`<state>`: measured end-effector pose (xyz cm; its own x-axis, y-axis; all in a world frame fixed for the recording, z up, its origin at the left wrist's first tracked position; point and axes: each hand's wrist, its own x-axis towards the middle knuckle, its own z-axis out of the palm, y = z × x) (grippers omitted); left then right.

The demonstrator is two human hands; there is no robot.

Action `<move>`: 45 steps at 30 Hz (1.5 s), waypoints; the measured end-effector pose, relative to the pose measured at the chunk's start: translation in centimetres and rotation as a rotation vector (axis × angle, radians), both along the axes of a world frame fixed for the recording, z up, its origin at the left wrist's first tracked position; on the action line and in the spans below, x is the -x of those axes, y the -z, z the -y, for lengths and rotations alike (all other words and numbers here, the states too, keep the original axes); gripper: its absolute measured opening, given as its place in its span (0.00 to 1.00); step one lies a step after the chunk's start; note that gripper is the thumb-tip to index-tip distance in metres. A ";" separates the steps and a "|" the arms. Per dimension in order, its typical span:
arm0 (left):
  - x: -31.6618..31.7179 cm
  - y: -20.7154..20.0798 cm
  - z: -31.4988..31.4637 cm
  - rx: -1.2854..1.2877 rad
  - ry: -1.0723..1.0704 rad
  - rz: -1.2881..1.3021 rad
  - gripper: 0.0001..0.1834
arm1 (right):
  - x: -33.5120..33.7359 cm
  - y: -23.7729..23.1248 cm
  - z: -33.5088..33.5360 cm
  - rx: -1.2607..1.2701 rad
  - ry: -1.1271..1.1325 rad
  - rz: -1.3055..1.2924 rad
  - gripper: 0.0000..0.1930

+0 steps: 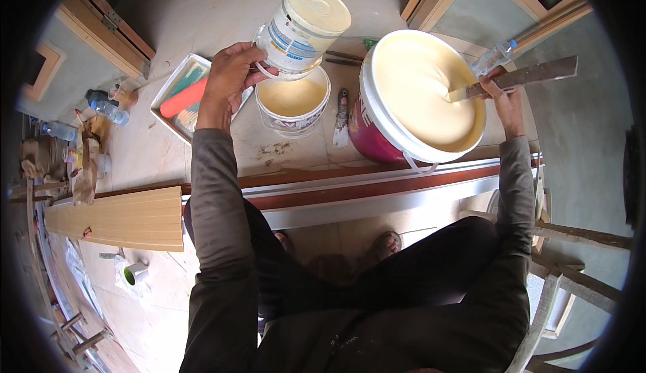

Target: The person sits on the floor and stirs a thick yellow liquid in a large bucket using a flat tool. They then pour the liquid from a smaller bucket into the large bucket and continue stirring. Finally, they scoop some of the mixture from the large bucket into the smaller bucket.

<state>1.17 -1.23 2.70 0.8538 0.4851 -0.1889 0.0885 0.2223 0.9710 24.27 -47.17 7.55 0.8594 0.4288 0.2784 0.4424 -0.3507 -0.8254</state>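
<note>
The left hand (234, 71) is gripping an upturned bucket (293, 35) over a partly filled tub (291, 123), the right hand (503, 98) is clasping a flat paddle (531, 74), and paint (412, 80) mixing is seemingly awaiting completion.

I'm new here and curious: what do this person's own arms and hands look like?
The left hand and right hand wear no gloves. The left sleeve and right sleeve are long, dark grey-brown and creased, with no visible markings.
</note>
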 end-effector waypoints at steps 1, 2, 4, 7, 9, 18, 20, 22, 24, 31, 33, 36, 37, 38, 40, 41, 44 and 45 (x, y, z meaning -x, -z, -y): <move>0.1 0.0 -0.2 -0.001 0.007 0.009 0.13 | 0.4 0.2 0.4 0.001 0.014 -0.036 0.08; 0.2 0.0 -0.3 -0.005 -0.009 -0.008 0.13 | 0.8 0.0 0.9 -0.001 0.009 -0.087 0.08; 0.3 0.0 -0.6 -0.012 -0.036 -0.042 0.14 | 1.7 0.3 1.4 -0.007 -0.031 -0.159 0.08; -0.1 0.6 -0.6 0.009 -0.031 -0.017 0.14 | 2.8 0.1 2.2 -0.116 -0.074 -0.234 0.07; -0.2 0.4 0.0 0.013 -0.010 0.010 0.13 | 3.2 -0.4 2.4 -0.241 -0.093 -0.242 0.06; -0.2 0.3 -0.3 0.003 -0.019 -0.030 0.13 | 1.2 -5.7 0.4 -0.386 -0.028 0.007 0.07; -0.3 0.4 -0.3 0.010 -0.018 -0.027 0.13 | 0.2 -5.4 0.0 -0.303 -0.009 0.011 0.08; -0.5 0.6 -0.2 0.026 -0.015 -0.010 0.12 | -0.3 -3.8 -0.3 -0.188 0.033 -0.011 0.09; -0.6 0.4 0.2 0.032 -0.017 0.015 0.12 | -0.6 -1.2 0.3 -0.111 0.040 -0.043 0.10; -0.2 1.0 -0.8 0.036 -0.026 0.027 0.12 | 2.6 0.0 0.6 0.027 -0.086 -0.156 0.09; -0.3 1.1 -0.5 0.042 -0.020 0.057 0.13 | 3.8 -1.2 0.8 0.005 -0.177 -0.184 0.08; -0.5 1.0 -0.4 0.026 -0.009 0.038 0.13 | 4.2 -3.4 0.9 -0.185 -0.185 -0.147 0.06; -0.4 1.0 -0.5 0.019 -0.003 0.022 0.13 | 4.1 -4.2 0.7 -0.210 -0.164 -0.117 0.07; -0.1 0.7 -0.4 0.026 -0.023 0.014 0.14 | 3.9 -5.0 0.6 -0.238 -0.144 -0.087 0.07; -0.4 1.0 -0.3 0.033 -0.020 0.011 0.14 | 4.2 -7.3 0.6 -0.252 -0.087 0.009 0.07; -0.3 0.8 -0.3 0.026 -0.025 0.004 0.14 | 3.9 -7.8 0.0 -0.262 -0.071 0.059 0.07; -0.1 0.5 -0.3 -0.004 -0.028 -0.011 0.14 | 2.8 -7.9 -1.4 -0.168 -0.026 0.123 0.08; -0.2 0.6 -0.4 0.005 -0.020 -0.003 0.13 | 2.4 -8.0 -1.7 -0.114 -0.010 0.132 0.08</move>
<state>1.34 -0.84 2.10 0.8433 0.5012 -0.1942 0.0870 0.2292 0.9695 21.83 -45.51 15.54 0.8082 0.3964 0.4355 0.5523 -0.2535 -0.7942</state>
